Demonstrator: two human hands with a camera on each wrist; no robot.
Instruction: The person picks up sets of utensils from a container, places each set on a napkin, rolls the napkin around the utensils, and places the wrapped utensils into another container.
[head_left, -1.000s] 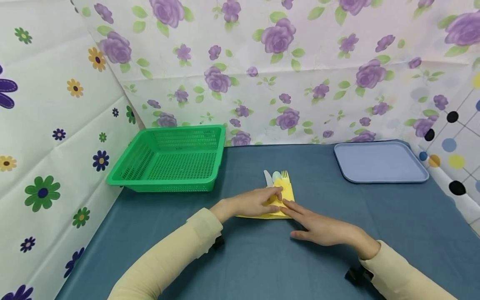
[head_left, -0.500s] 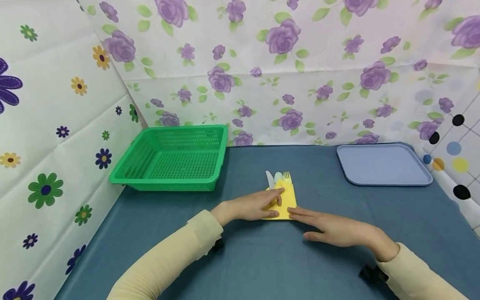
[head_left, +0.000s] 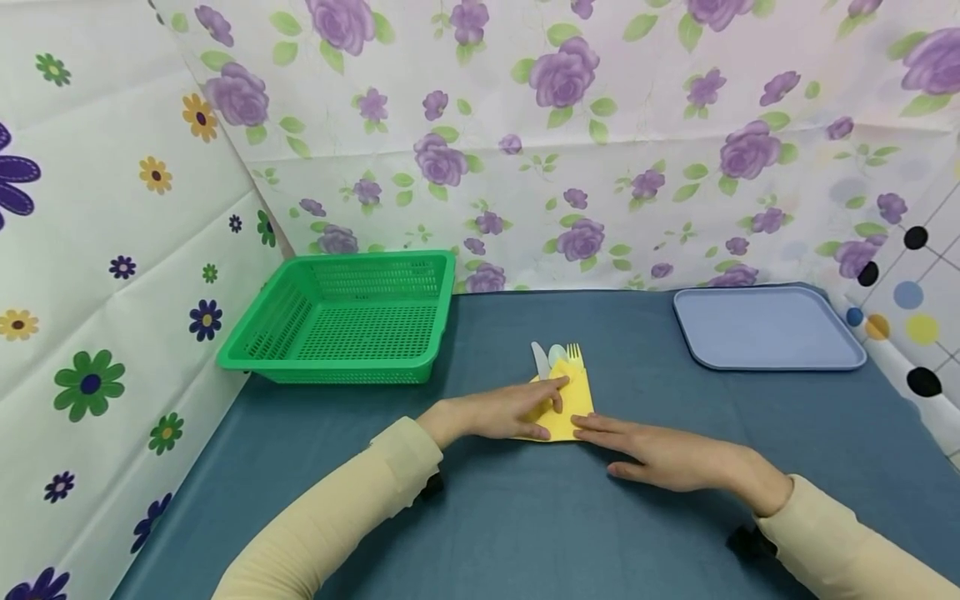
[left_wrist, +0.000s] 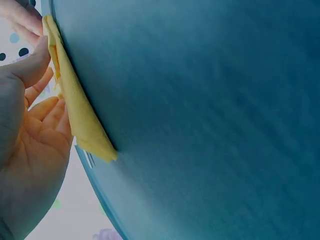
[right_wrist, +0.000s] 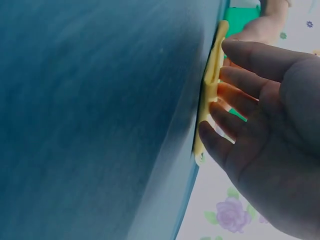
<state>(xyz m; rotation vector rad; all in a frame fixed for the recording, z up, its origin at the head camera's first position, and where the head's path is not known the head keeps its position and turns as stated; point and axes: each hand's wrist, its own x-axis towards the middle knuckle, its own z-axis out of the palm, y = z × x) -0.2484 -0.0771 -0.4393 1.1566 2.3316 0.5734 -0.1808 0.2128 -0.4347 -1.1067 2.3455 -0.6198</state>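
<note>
The cloth (head_left: pixel 578 398) lies on the table (head_left: pixel 517 525) near the middle of the frame, folded over the lower parts of the knife (head_left: pixel 540 361), spoon (head_left: pixel 557 354) and fork (head_left: pixel 574 355); their tips show past its upper edge, probably so that it wraps only the handles. The left hand (head_left: pixel 504 412) rests on the cloth from the left, thumb and fingers apart, seemingly to pin the fold; the right hand (head_left: pixel 671 454) touches the lower right of the cloth with nearly straight fingers, perhaps to square that edge; neither hand is clamped on anything. The basket (head_left: pixel 322 369) at centre left and the tray (head_left: pixel 772 329) at centre right stand well apart from the cloth, which seems to leave the hands working room.
</note>
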